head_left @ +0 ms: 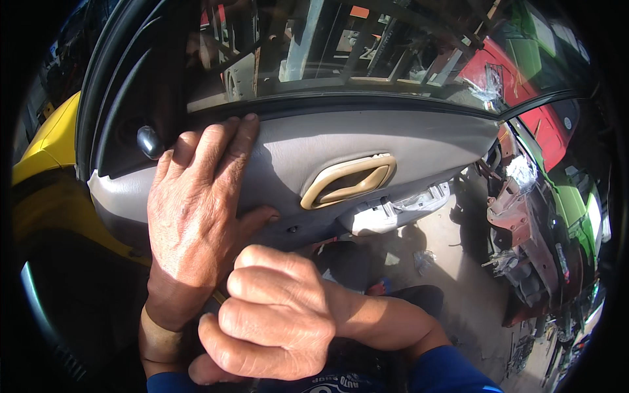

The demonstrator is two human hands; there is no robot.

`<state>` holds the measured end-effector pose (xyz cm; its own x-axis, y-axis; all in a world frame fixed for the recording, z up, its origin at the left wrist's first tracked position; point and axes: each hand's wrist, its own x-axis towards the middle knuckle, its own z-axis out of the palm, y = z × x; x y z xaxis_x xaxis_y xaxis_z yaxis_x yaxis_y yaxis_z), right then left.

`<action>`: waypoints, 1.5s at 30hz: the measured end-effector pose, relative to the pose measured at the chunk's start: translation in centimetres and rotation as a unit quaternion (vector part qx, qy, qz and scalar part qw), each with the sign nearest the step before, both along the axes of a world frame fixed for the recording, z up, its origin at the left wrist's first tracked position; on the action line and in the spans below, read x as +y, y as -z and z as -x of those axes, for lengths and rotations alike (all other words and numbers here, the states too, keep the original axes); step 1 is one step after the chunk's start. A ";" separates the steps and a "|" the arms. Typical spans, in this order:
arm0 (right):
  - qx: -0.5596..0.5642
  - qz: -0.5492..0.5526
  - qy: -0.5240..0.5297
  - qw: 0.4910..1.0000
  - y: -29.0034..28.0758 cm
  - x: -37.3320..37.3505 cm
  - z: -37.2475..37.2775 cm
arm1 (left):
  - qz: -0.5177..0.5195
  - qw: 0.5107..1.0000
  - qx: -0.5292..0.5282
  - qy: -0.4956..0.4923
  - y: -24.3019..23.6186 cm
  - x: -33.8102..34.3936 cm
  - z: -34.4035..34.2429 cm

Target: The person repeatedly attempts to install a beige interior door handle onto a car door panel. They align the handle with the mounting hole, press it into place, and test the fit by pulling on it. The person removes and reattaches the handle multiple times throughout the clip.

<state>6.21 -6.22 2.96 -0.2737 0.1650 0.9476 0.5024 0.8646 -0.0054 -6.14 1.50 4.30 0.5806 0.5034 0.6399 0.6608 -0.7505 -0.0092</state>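
Observation:
My left hand [196, 196] lies on the grey car door panel [419, 141], fingers stretched up to the black window seal and thumb out to the side. Below it, my right hand [275, 314] is closed in a fist, its forearm coming in from the lower right. A thin yellowish sliver shows between the fist and my left wrist; whatever the fist holds is hidden. To the right of my left hand is a tan inner door handle [313, 195] in its surround. Beside my left fingers sits a black knob [151, 143] on the dark corner trim.
Under the handle, a pale grey armrest piece [393, 216] juts from the door. The window glass [354, 59] rises above the panel. A yellow body panel [56, 134] is at the left. Red and green car parts [517, 216] and scrap crowd the right side.

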 end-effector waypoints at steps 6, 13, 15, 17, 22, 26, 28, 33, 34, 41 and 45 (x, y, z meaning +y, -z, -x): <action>-0.047 -0.013 -0.018 0.999 0.8 5.3 -3.6 | -0.050 0.998 0.024 -0.003 0.4 0.9 -0.2; 0.045 -0.014 0.127 0.991 2.0 0.6 -6.7 | -0.002 1.000 -0.014 -0.021 0.9 -0.2 -0.4; 0.120 -0.089 0.216 0.965 0.3 1.3 -7.7 | -0.002 0.999 -0.015 -0.029 0.8 -0.6 -0.6; 0.139 -0.139 0.286 0.938 -0.8 4.8 -8.1 | -0.017 0.999 -0.023 -0.021 0.7 -0.6 -0.9; 0.047 -0.081 0.357 0.929 0.6 8.8 -6.6 | -0.041 0.999 -0.021 -0.024 1.0 -0.3 -1.6; 0.113 -0.078 0.276 0.951 0.1 7.6 -9.5 | -0.037 0.999 -0.023 -0.030 1.1 -0.6 -1.3; 0.149 -0.099 0.313 0.933 0.1 6.7 -11.4 | -0.034 0.998 -0.025 -0.041 1.2 -0.8 -1.4; 0.289 -0.109 0.345 0.886 2.3 5.0 -14.8 | -0.062 0.995 -0.038 -0.070 1.7 -0.5 -2.3; 0.342 -0.112 0.345 0.867 2.7 5.0 -15.1 | -0.072 0.994 -0.038 -0.079 1.9 -0.4 -2.5; 0.217 -0.122 0.430 0.868 2.6 7.9 -15.4 | -0.067 0.990 -0.068 -0.107 3.5 -0.5 -3.6; 0.223 -0.066 0.416 0.879 3.6 7.4 -14.4 | 0.008 0.995 -0.017 -0.102 1.0 -0.9 -2.9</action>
